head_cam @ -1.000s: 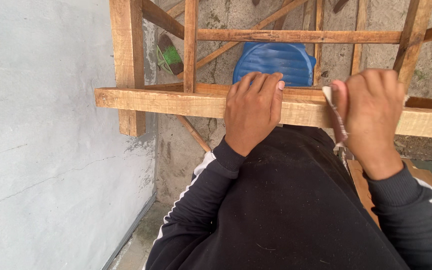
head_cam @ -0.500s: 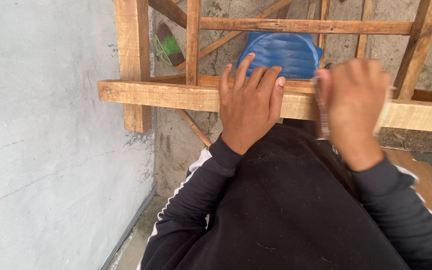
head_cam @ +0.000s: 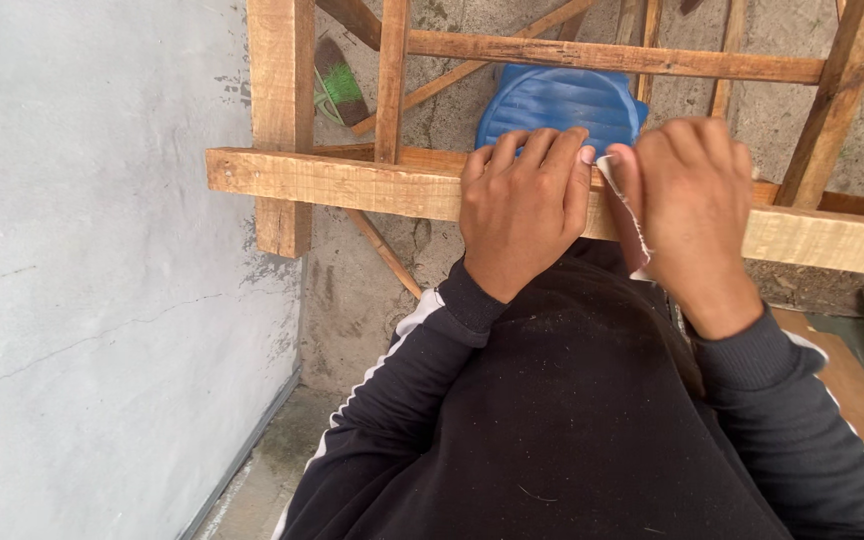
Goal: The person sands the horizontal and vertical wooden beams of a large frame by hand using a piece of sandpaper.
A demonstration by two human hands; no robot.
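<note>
The left hand (head_cam: 524, 205) is lying flat on the long wooden bar (head_cam: 342, 183), with its fingers (head_cam: 537, 150) close together and curling over the top edge. The right hand (head_cam: 692, 205) is sitting just beside it on the same bar, its fingers squeezing a worn strip of sanding paper (head_cam: 624, 200) against the wood. A blue plastic thing (head_cam: 562, 100) is showing behind the bar. A grey wall (head_cam: 92, 280) is standing on the left.

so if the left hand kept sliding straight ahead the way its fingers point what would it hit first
Probably the blue ribbed plastic thing just past the wooden rail that the left hand lies on. How far below the rail it sits is unclear, so the fingers might pass over it.
</note>
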